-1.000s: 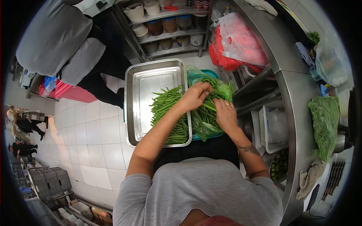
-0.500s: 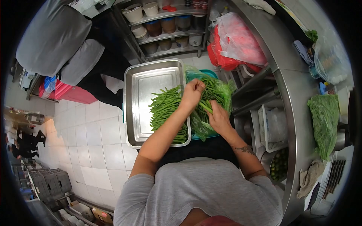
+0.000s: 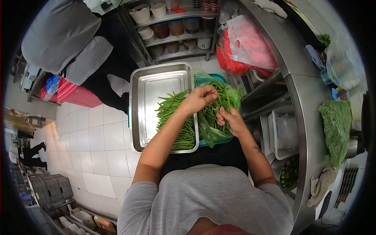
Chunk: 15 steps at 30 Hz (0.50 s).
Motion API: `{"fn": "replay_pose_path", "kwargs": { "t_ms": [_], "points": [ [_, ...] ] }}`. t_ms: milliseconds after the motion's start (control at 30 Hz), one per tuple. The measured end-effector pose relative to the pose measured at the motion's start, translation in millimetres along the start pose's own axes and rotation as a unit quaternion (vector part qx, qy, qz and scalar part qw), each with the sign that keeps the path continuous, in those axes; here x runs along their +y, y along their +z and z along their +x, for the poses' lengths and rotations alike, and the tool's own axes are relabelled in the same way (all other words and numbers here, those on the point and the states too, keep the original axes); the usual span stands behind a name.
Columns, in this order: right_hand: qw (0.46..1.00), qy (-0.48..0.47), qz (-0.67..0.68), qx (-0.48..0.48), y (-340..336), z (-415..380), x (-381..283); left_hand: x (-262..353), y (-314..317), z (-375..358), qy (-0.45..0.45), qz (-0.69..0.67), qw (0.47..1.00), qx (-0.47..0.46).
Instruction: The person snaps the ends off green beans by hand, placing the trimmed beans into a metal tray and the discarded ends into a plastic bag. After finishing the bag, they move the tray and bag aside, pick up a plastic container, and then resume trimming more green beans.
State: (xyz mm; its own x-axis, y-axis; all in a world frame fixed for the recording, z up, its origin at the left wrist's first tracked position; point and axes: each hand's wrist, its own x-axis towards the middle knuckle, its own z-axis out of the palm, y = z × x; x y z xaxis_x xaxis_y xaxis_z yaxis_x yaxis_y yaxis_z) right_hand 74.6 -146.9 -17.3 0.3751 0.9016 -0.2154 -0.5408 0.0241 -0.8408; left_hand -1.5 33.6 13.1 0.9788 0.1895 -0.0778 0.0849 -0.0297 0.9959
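My right hand (image 3: 234,121) is closed around a few green beans (image 3: 228,102), whose ends point up and away from me. Beside it, my left hand (image 3: 200,100) has its fingers curled and pinched over the bag; what they hold, if anything, is too small to make out. Beneath both hands lies an open green plastic bag (image 3: 212,135) full of long beans, resting on a teal container (image 3: 217,77). To the left is a steel tray (image 3: 135,105), with a pile of green beans (image 3: 170,111) along its right side, partly hidden by my left forearm.
A co-worker in a grey shirt (image 3: 62,35) stands beyond the tray at left. A steel counter (image 3: 309,117) runs along my right, bearing a bag of leafy greens (image 3: 336,129). Shelves with tubs (image 3: 176,37) stand ahead, near red and clear bags (image 3: 250,45).
My right hand has turned, and its beans now point upward instead of toward my left hand. My left hand has shifted slightly right and lower, its fingers still bent.
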Motion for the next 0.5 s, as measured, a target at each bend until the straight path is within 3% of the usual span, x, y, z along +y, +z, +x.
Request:
{"fn": "replay_pose_path", "kwargs": {
  "t_ms": [167, 200, 267, 367, 433, 500],
  "points": [
    [0.998, 0.021, 0.051, -0.016, 0.7, 1.5, -2.3, -7.3, -1.7, 0.6, 0.016, 0.066, 0.997, 0.027],
    [0.998, 0.022, 0.051, -0.015, 1.5, 1.9, -2.6, -8.8, 1.4, 0.0, 0.076, 0.143, 0.984, 0.072],
    [1.0, 0.009, 0.018, -0.004, 5.8, 2.9, -2.7, -12.7, 16.8, -0.6, 0.194, 0.291, 0.924, 0.157],
    [0.995, -0.023, -0.089, 0.03, 18.1, 3.7, -0.2, -14.2, 36.3, 1.3, 0.278, 0.388, 0.836, 0.27],
    [0.982, -0.038, -0.171, 0.066, 20.1, 0.9, -0.1, -25.9, 26.9, 5.3, 0.236, 0.382, 0.854, 0.262],
    [0.986, -0.014, -0.158, 0.042, 26.4, -6.9, -3.9, -31.3, 18.4, 9.6, 0.192, 0.344, 0.877, 0.277]
  ]
}}
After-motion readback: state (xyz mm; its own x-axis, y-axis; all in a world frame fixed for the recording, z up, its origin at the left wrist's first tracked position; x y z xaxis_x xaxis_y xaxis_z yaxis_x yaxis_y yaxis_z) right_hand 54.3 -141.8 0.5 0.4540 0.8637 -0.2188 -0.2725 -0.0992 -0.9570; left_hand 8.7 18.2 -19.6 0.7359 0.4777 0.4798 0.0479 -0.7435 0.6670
